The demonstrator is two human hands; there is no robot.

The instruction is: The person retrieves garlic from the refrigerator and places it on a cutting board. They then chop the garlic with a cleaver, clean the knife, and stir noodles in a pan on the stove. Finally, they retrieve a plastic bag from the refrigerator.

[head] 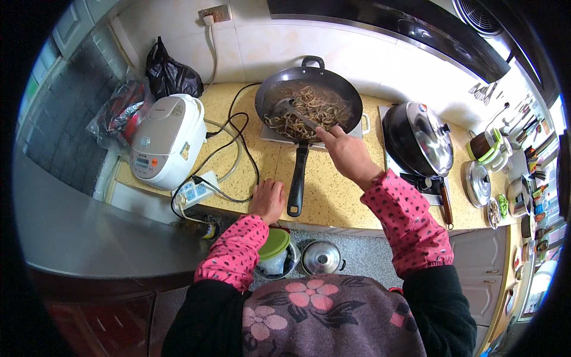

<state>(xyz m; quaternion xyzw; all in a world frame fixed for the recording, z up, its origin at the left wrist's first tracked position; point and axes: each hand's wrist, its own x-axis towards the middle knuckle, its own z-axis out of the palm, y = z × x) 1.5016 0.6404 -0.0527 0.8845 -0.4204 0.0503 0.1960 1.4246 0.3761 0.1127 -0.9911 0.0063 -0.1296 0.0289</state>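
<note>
A black wok (pixel 308 76) with a long handle (pixel 299 178) stands on a white-edged cooker (pixel 272 135) near the wall. Brown and pale strips of food (pixel 319 105) lie in it with some liquid. My right hand (pixel 350 154) grips a spatula or turner (pixel 303 116), whose head rests among the food at the wok's left side. Its exact shape is partly hidden. My left hand (pixel 267 201) rests on the front edge of the yellow speckled counter (pixel 343 201), left of the wok's handle, fingers slightly apart and holding nothing.
Left stand a white rice cooker (pixel 167 138), a power strip (pixel 196 191) with black cables and a black plastic bag (pixel 171 73). Right are a lidded black pan (pixel 419 138), a pot lid (pixel 477 184) and dishes. Below the counter are a green-lidded bin (pixel 273 244) and a lidded pot (pixel 322 257).
</note>
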